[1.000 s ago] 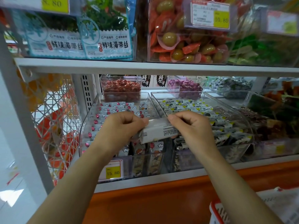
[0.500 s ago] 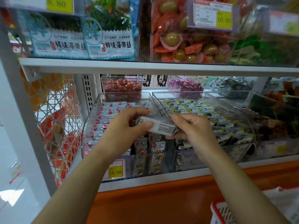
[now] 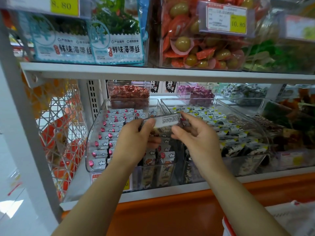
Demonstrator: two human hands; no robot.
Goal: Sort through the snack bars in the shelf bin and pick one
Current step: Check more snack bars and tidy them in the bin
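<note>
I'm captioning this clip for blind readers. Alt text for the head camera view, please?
The left hand and right hand each pinch an end of one snack bar above a clear shelf bin of wrapped bars.

White snack bar (image 3: pixel 162 120), txt side up, slight tilt — over clear shelf bin (image 3: pixel 93 133), near-full

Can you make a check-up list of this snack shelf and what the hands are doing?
Surface: white shelf, orange base below.
Job's things: snack bar held over clear shelf bin of balloon-print bars.
Clutter: neighbouring bin of yellow-cornered packs; seaweed packets above.
Hands: left hand and right hand each grip an end of the snack bar.
Cables: nothing seen.
Surroundings: wire basket at left; 10.80 price tag up top.
</note>
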